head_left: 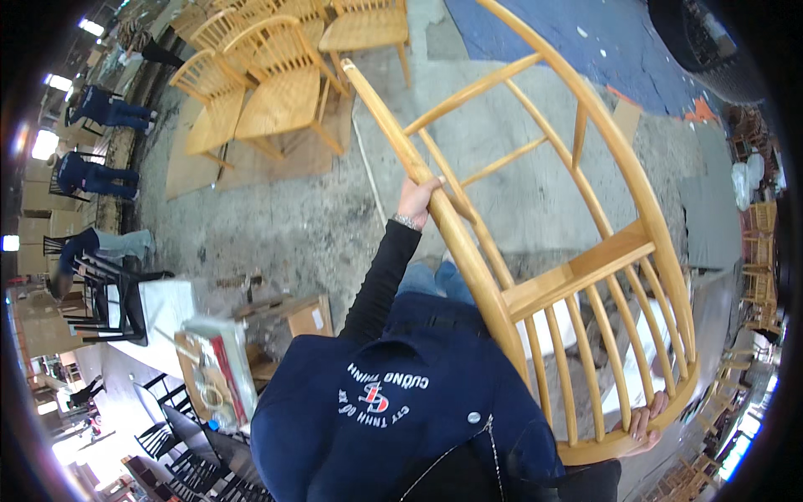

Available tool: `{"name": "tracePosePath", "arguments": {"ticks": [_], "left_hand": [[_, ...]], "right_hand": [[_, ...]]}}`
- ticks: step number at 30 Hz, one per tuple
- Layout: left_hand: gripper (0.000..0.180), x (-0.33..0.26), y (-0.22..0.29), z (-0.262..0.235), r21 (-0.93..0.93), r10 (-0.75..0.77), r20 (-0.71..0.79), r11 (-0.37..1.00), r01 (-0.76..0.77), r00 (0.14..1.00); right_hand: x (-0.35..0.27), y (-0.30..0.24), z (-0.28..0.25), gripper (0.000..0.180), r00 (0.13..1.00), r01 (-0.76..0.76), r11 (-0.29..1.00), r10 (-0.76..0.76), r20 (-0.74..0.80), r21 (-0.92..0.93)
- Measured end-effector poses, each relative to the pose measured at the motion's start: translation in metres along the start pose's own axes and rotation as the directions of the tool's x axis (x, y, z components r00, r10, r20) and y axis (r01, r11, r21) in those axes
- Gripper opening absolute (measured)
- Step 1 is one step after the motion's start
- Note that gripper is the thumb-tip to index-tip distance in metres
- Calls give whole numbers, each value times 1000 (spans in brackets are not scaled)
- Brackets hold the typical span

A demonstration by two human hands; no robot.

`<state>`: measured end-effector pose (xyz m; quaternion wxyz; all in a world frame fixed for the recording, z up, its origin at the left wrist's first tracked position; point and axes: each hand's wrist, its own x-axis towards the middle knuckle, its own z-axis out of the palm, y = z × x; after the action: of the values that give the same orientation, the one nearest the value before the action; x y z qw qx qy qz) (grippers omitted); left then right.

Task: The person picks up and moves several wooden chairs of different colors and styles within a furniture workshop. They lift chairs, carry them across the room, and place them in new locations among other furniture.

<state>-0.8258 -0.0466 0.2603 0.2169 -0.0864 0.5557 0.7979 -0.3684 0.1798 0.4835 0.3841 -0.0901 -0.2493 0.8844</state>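
Note:
I am holding a light wooden chair (579, 273) up in front of me, tilted, its spindle back toward me and its legs pointing away. My left hand (416, 201) is closed round one of its legs, close to a stretcher joint. At the curved top rail of the backrest, my right hand (646, 425) is gripping with its fingers wrapped over the wood between the spindles. Part of that hand is hidden behind the rail.
Several similar wooden chairs (280, 100) stand on cardboard (309, 151) ahead to the left. A blue sheet (569, 33) covers floor at the far right. Black chairs (125, 293) and a cluttered box (209, 368) are at left, with several people (100, 171) beyond.

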Motion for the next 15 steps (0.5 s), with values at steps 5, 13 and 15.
{"name": "tracePosePath", "arguments": {"ticks": [5,13,15], "left_hand": [[25,142,32,57,-9,-154,41,988,154,987],[24,459,21,169,-124,-283,-36,953,276,959],[24,535,25,206,-173,-314,-2,935,309,950]], "right_hand": [[172,34,19,34,1000,-23,999,23,-9,-22],[423,139,24,34,991,78,980,-96,-88,-185],[485,157,36,34,984,115,962,-145,-107,-247]]}}
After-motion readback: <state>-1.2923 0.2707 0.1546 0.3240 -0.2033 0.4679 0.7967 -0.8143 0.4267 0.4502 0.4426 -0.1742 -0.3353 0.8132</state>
